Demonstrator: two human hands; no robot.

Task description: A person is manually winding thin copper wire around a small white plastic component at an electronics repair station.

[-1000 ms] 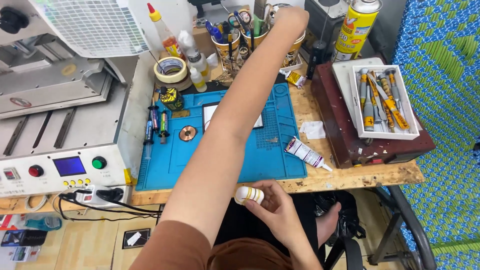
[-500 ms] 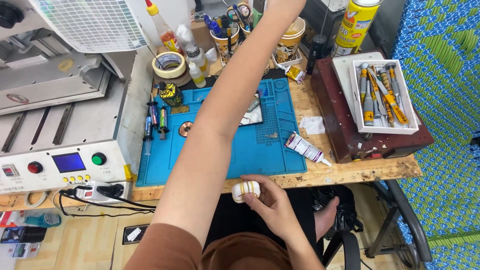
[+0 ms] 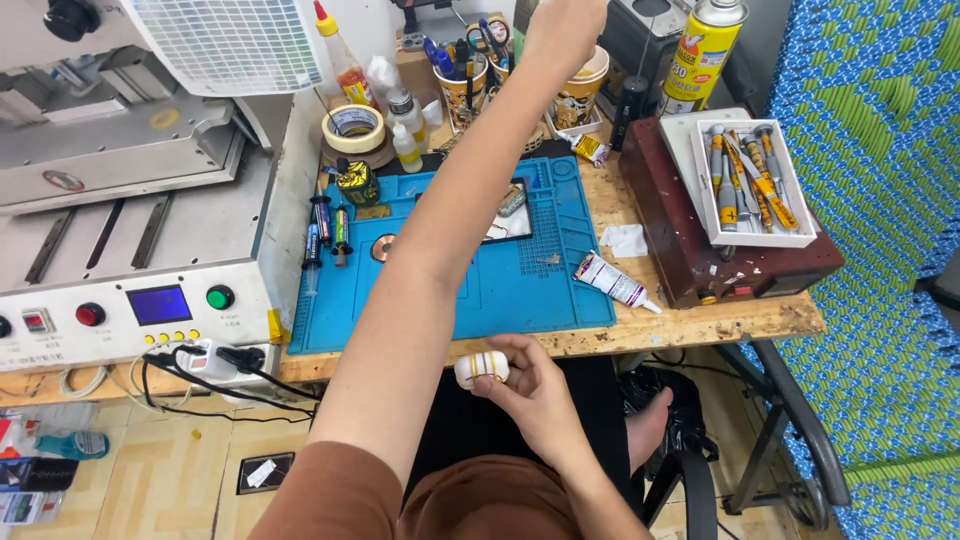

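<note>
My left arm stretches across the bench, and my left hand [image 3: 566, 24] is at the back over the paper cups [image 3: 580, 92] of tools. Its fingers are turned away, so I cannot tell whether it holds anything. My right hand [image 3: 532, 392] stays below the bench's front edge, above my lap, and grips a small white roll with yellow stripes [image 3: 482, 368]. A blue work mat [image 3: 470, 290] lies under my left forearm, with a dark phone [image 3: 515, 215] partly hidden by the arm.
A grey machine [image 3: 140, 200] with a blue screen and buttons fills the left. Tape roll [image 3: 353, 127], bottles, syringes and a white tube [image 3: 612, 281] sit around the mat. At the right are a white tray of tools [image 3: 755, 180] on a dark red box and a spray can [image 3: 704, 50].
My left hand stays at the cups at the back, shifting only slightly. My right hand with the small roll has risen a little toward the bench edge.
</note>
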